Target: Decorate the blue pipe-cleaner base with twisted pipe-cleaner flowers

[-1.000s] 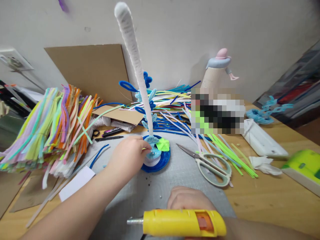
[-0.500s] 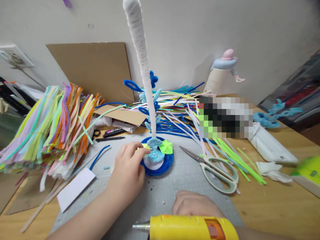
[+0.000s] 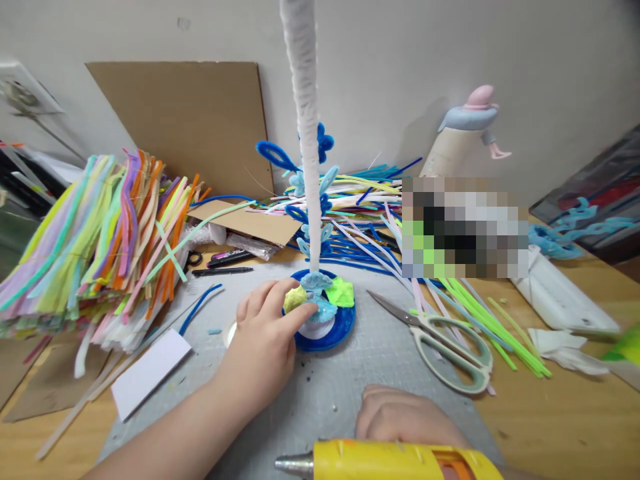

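My left hand [image 3: 263, 333] curls at the left of a round blue base [image 3: 345, 327] bound in pipe cleaner. Its thumb and fingers close about a pale yellow star [image 3: 295, 299], the thumb tip touching a light blue fuzzy piece [image 3: 325, 311]. A bright green star [image 3: 341, 292] sits on the base's right side. From the middle rises a tall white wrapped stem [image 3: 311, 133], with blue pipe-cleaner flowers and leaves [image 3: 325, 143] behind it. At the bottom, my right hand [image 3: 400, 415] is closed beneath a yellow glue gun [image 3: 390, 460], nozzle pointing left; the grip is hidden.
Scissors [image 3: 450, 347] lie partly opened right of the base on a grey mat [image 3: 320, 400]. Pipe-cleaner bundles [image 3: 115, 247] are heaped at the left, loose green strips [image 3: 490, 320] at the right. A white card [image 3: 150, 373], pens [image 3: 223, 271] and cardboard [image 3: 180, 127] surround the mat.
The view has shifted, so the base and stem appear slightly further right. My left thumb has stretched rightward over the light blue piece, showing more of the yellow star. The glue gun sits lower in view.
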{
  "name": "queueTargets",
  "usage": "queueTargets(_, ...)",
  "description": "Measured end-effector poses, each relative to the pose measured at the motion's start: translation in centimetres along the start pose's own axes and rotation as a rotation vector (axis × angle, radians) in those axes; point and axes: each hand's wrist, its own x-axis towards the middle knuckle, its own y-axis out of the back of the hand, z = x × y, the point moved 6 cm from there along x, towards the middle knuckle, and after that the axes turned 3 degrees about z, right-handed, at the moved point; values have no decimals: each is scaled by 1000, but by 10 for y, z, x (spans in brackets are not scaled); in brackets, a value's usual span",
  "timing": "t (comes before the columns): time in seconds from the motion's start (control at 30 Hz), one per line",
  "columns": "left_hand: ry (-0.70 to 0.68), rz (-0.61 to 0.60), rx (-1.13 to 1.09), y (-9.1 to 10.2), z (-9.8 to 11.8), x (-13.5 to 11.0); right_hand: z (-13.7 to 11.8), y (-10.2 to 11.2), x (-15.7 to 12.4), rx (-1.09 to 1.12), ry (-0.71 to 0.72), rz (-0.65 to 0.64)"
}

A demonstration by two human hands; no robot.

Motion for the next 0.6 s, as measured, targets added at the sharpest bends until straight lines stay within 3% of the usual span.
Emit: queueTargets(0.6, -4, 8, -40, -3, -1, -1, -1, -1, 3, 3, 48, 9)
